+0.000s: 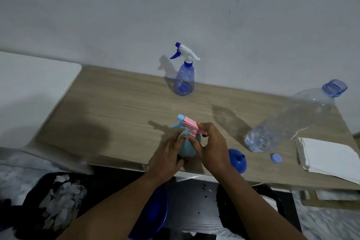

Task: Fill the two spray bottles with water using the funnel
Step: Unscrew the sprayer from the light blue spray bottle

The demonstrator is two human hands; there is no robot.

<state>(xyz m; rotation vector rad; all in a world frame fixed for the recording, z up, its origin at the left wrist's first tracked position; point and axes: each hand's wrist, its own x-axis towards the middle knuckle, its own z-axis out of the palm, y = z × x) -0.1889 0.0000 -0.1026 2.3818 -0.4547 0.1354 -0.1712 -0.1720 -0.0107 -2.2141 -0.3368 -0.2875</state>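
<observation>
A light blue spray bottle [186,149] with a pink spray head [190,122] stands near the table's front edge. My left hand [167,154] wraps around its body. My right hand [211,146] grips the pink spray head at its collar. A clear blue spray bottle [184,80] with a white and blue trigger head stands upright at the back by the wall. The blue funnel [236,160] lies on its side just right of my right hand. A large clear water bottle [288,121] stands uncapped at the right, with its blue cap [276,157] on the table beside it.
A folded white cloth [329,157] lies at the table's right front. A white surface [29,87] adjoins the wooden table [116,107] on the left. Below the front edge are a blue basin [155,210] and dark bags with crumpled paper [60,200].
</observation>
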